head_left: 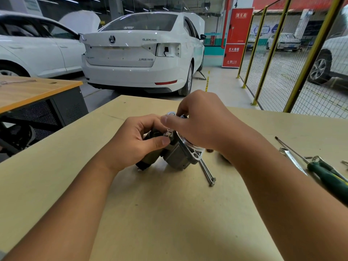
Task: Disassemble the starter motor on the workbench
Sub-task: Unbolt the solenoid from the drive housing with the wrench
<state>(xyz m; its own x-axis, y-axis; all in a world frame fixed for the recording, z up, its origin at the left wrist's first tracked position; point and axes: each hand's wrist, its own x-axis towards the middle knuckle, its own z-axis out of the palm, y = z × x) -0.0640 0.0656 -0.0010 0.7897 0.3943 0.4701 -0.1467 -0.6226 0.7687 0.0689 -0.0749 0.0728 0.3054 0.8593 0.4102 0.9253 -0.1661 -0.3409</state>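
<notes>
The starter motor (176,154), dark grey with a silver flange, lies tilted on the beige workbench (169,213) at the centre. My left hand (135,140) grips its dark cylindrical body from the left, thumb pressed near the top. Over the flange end arches my right hand (199,121), its fingertips closed on a small silver part at the motor's upper end. Most of the motor's top is hidden by both hands.
Two long bolts (208,173) lie just right of the motor. A green-handled screwdriver (320,170), a wrench (293,159) and small loose parts rest at the right. Another bench (33,89) stands left; white cars and a yellow mesh fence lie beyond.
</notes>
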